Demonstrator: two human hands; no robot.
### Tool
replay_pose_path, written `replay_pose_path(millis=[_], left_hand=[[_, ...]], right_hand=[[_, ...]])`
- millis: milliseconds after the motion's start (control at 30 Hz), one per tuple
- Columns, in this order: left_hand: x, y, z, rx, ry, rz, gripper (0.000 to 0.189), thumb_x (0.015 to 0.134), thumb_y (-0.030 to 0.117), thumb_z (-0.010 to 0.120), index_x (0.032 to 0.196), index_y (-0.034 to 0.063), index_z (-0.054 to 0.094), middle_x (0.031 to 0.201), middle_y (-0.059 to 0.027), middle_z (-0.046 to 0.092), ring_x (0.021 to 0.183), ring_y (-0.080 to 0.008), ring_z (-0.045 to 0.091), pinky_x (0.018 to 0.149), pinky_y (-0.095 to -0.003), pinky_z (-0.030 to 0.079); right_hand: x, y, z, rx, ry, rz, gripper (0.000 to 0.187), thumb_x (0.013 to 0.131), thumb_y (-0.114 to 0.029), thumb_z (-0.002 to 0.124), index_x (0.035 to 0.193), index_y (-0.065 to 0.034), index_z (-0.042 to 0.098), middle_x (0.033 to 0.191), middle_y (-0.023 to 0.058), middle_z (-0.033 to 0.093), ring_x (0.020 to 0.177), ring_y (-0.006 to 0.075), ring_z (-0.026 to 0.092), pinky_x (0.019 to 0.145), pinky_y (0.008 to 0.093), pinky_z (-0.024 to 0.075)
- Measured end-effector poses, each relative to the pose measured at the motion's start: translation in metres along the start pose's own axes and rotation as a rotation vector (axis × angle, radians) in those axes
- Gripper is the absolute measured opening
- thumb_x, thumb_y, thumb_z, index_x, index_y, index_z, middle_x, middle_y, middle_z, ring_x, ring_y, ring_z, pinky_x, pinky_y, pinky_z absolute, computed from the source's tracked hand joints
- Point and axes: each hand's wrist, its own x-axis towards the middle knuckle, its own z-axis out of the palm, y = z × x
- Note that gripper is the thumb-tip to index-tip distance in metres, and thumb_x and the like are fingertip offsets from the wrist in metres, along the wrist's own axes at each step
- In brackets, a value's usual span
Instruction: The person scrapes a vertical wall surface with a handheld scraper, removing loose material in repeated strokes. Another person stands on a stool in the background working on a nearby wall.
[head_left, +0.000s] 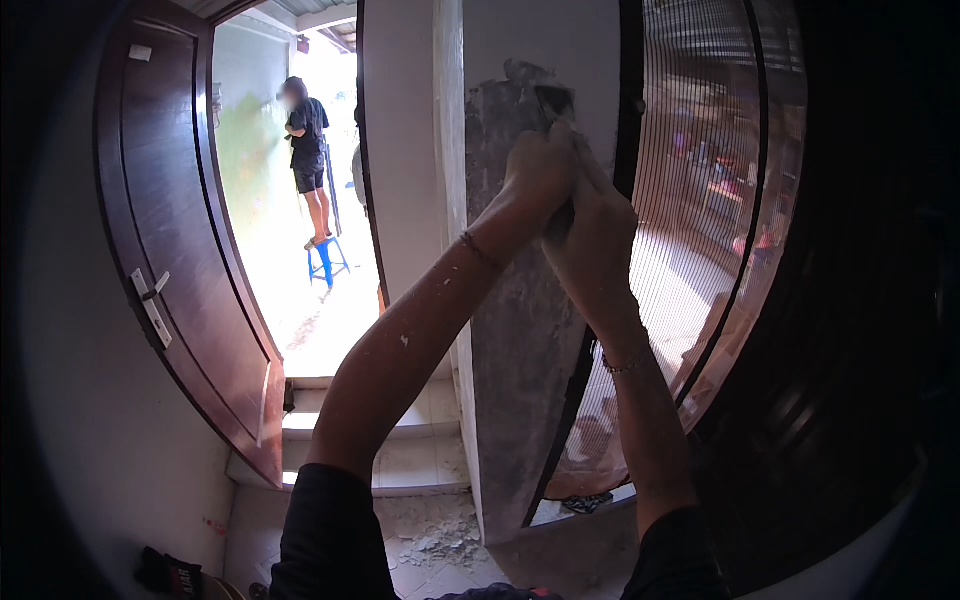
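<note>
Both arms reach up to a narrow wall section (525, 390), whose pale paint is gone over much of its height, leaving a grey surface. A scraper (555, 101) with a flat blade lies against the wall near the upper edge of the grey area. My left hand (540, 169) is closed around the tool just below the blade. Lower and to the right, my right hand (596, 232) also grips it, close against the left. The handle is mostly hidden by the fingers. Pale flecks stick to my left forearm.
Paint flakes (450, 536) litter the tiled floor at the wall's foot. Left are tiled steps (420, 461) and an open brown wooden door (187, 225). Outside, a person (307, 135) stands on a blue plastic stool (328, 261). A striped sheer curtain (682, 225) hangs at right.
</note>
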Motion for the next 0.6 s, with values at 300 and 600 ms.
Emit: replay_pose_path(millis=[300, 600], left_hand=[[0.004, -0.015, 0.019, -0.114, 0.076, 0.011, 0.050, 0.104, 0.034, 0.046, 0.087, -0.0062, 0.071, 0.078, -0.0152, 0.071, 0.073, -0.0217, 0.070, 0.069, -0.0351, 0.054], [-0.019, -0.010, 0.018, -0.236, 0.137, 0.116, 0.043, 0.099, 0.029, 0.051, 0.087, -0.0081, 0.069, 0.078, -0.0216, 0.070, 0.074, -0.0281, 0.071, 0.071, -0.0397, 0.053]], right_hand=[[-0.010, 0.003, 0.002, 0.023, -0.087, 0.100, 0.066, 0.080, -0.004, 0.075, 0.142, -0.0043, 0.053, 0.141, 0.0169, 0.058, 0.117, 0.0338, 0.066, 0.094, 0.0384, 0.0565], [-0.006, 0.015, -0.020, 0.050, -0.080, -0.048, 0.050, 0.081, 0.001, 0.070, 0.130, 0.0042, 0.061, 0.138, 0.0219, 0.059, 0.101, 0.0355, 0.071, 0.084, 0.0372, 0.0599]])
